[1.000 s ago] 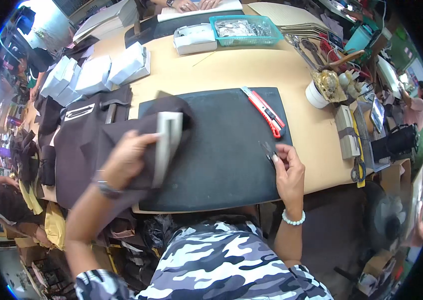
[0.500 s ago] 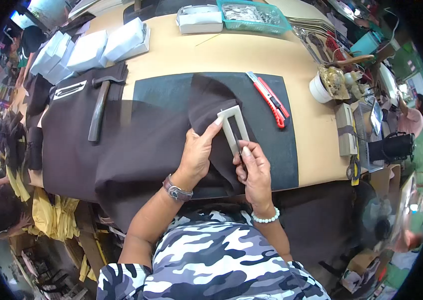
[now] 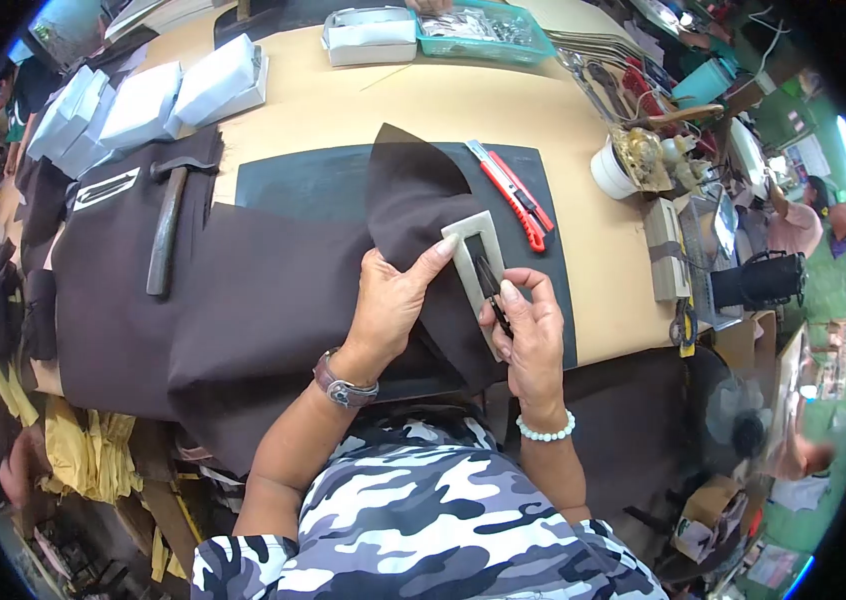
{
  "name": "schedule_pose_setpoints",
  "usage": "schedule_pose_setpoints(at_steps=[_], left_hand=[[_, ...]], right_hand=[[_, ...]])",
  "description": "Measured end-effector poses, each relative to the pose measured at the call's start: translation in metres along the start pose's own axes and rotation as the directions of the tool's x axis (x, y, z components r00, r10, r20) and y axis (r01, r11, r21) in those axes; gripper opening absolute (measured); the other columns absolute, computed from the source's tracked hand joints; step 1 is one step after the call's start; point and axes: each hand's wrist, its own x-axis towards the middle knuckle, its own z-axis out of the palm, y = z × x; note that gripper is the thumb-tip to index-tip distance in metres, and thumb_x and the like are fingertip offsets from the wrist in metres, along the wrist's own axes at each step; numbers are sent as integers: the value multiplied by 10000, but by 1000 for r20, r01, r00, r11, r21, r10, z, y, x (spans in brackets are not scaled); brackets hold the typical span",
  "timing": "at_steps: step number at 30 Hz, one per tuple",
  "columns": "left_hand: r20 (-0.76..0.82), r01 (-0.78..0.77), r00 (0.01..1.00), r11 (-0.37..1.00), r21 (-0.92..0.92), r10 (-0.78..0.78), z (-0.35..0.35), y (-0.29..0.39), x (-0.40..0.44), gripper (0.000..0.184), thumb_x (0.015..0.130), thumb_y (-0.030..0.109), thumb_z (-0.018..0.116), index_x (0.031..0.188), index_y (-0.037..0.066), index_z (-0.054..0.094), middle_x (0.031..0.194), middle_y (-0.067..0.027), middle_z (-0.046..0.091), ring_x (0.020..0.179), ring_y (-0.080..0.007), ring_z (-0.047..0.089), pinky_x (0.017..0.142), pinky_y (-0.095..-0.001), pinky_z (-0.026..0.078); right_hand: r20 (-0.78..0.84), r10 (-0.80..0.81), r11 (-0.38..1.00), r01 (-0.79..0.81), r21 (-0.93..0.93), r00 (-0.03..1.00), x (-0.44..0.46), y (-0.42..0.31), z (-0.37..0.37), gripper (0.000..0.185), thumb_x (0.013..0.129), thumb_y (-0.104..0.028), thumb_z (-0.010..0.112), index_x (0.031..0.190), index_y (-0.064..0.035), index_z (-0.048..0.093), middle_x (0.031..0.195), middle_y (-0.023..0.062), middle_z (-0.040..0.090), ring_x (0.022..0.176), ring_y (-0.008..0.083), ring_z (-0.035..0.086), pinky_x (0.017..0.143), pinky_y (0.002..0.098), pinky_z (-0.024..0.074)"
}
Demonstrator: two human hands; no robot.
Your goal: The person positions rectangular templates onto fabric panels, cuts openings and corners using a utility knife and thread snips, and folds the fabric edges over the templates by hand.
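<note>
My left hand pinches the dark brown sheet, thumb on top at the upper left corner of a pale rectangular frame. Its other fingers are mostly hidden under the sheet. The frame lies on the sheet with a long slot in its middle, where dark material shows. In my right hand is a slim black tool with two narrow arms, perhaps thread snips, its tip over the slot. A red utility knife rests on the dark cutting mat, beyond my hands.
A hammer lies on brown material at left, near a white slotted piece. White packets and a teal basket of metal parts stand at the back. Another person's hand reaches the basket. A white pot stands at right.
The view has shifted, so the table's things sit farther left. The frame and my right hand have moved slightly right; more of the black tool shows. Another person's hand has appeared at the basket.
</note>
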Motion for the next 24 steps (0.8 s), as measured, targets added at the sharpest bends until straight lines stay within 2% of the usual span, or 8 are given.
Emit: schedule_pose_setpoints(at_steps=[8,17,20,23,24], left_hand=[[104,50,993,998,31,-53,-1,6,-6,149,855,110,666,911,-28,658,844,-67,679,698,-96,623,609,-243,523],[133,54,989,997,62,-62,0,11,-9,170,856,126,665,906,-36,657,834,-74,679,676,-94,620,575,-233,517],[123,161,979,987,28,-163,-1,10,-10,200,845,92,666,1005,-23,631,953,-95,670,807,-136,639,722,-270,524],[62,194,980,980,-40,-191,2,-1,-11,203,858,92,650,1028,-16,622,978,-89,662,826,-135,633,737,-273,520],[38,170,985,984,-45,-168,4,-4,-12,202,860,92,646,1032,-11,622,987,-82,659,842,-132,628,754,-273,512]], right_hand=[[12,-11,1000,11,0,1000,3,-14,-1,232,922,-159,578,1058,-60,418,694,78,604,431,-4,344,379,154,236],[15,-12,999,12,-40,1000,2,-13,-3,215,920,-124,571,1062,-62,421,671,54,590,439,-11,344,391,155,238],[-16,-42,995,41,-87,999,2,-11,-1,206,927,-119,560,1061,-55,418,666,44,584,461,-12,356,402,159,245],[-78,-114,979,99,-177,990,-8,-12,6,188,943,-138,533,1058,-49,414,673,35,570,480,-8,360,408,163,252],[-80,-89,984,75,-163,993,-12,-10,5,183,949,-144,523,1058,-48,411,679,32,564,483,-7,359,410,163,255]])
